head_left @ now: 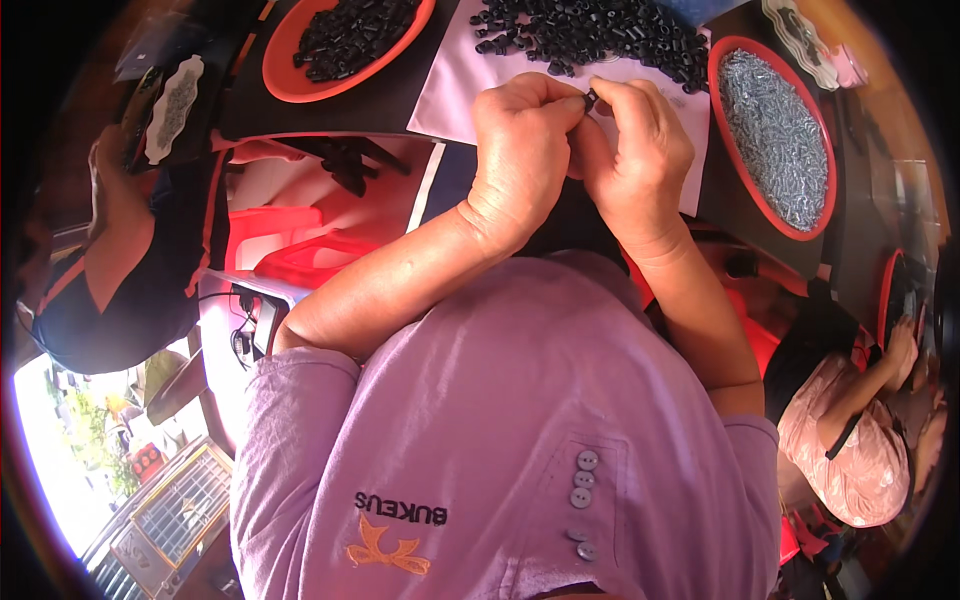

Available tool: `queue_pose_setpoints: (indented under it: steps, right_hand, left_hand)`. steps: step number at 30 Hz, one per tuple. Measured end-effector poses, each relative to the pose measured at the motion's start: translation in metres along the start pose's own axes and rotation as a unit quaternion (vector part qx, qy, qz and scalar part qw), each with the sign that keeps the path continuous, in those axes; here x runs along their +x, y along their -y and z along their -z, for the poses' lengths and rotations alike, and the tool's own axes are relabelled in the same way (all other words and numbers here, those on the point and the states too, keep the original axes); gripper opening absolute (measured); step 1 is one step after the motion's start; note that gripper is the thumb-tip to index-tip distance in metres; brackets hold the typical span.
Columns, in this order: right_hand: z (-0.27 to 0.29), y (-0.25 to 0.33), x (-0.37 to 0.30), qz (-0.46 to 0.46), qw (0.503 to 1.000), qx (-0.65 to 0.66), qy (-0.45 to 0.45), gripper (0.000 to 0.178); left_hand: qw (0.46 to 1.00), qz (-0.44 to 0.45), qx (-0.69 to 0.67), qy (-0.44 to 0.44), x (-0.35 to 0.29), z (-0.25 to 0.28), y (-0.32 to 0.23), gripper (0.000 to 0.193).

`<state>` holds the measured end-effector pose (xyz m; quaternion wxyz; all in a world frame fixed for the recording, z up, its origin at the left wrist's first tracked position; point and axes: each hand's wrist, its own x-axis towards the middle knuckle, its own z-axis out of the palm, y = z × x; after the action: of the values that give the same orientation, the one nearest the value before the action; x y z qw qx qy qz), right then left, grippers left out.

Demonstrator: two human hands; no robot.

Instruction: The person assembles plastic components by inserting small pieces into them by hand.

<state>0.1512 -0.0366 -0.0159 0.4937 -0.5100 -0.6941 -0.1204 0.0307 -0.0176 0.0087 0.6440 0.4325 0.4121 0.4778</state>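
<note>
Over the near part of a pale pink cloth [450, 95], my two hands meet fingertip to fingertip. My left hand [520, 145] is closed, its thumb and forefinger pinched together. Facing it, my right hand [645, 150] also pinches with thumb and forefinger. Between the fingertips shows a small black plastic part [590, 99], mostly covered by the fingers. Just beyond my hands a heap of small black plastic parts [600, 35] is spread on the cloth.
A red bowl [272, 80] of black parts stands at the far left. To the right is another red bowl [722, 130], full of small silvery metal pieces like screws. The dark table [330, 118] ends close before me. People sit at left [120, 270] and right [845, 440].
</note>
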Motion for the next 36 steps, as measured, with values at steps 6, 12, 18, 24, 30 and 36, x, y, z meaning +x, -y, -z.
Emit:
queue_pose_setpoints:
  steps: [6, 12, 18, 24, 30, 36]
  right_hand:
    - [0.002, -0.003, -0.001, 0.009, 0.999, -0.025, 0.020, 0.026]
    - [-0.004, -0.001, -0.006, 0.008, 0.999, -0.023, -0.026, 0.024]
    - [-0.001, -0.005, -0.010, -0.058, 0.997, 0.044, -0.014, 0.025]
    - [-0.002, -0.010, -0.007, -0.009, 0.999, 0.016, -0.034, 0.021]
    - [0.003, 0.001, -0.008, 0.005, 0.998, -0.067, 0.002, 0.023]
    - [0.006, -0.004, -0.003, -0.005, 0.999, 0.036, 0.013, 0.020]
  left_hand:
    - [0.999, -0.013, 0.042, -0.013, 0.001, -0.004, -0.001, 0.012]
    - [0.998, -0.007, 0.045, -0.038, 0.001, -0.009, 0.001, 0.011]
    - [0.996, -0.004, 0.080, -0.028, 0.000, -0.009, -0.002, 0.012]
    - [0.995, 0.019, 0.090, 0.047, -0.001, 0.001, -0.003, 0.014]
    - [0.993, 0.006, 0.109, 0.035, 0.001, 0.000, -0.001, 0.014]
    - [0.994, -0.030, 0.101, 0.005, -0.003, -0.002, 0.001, 0.013]
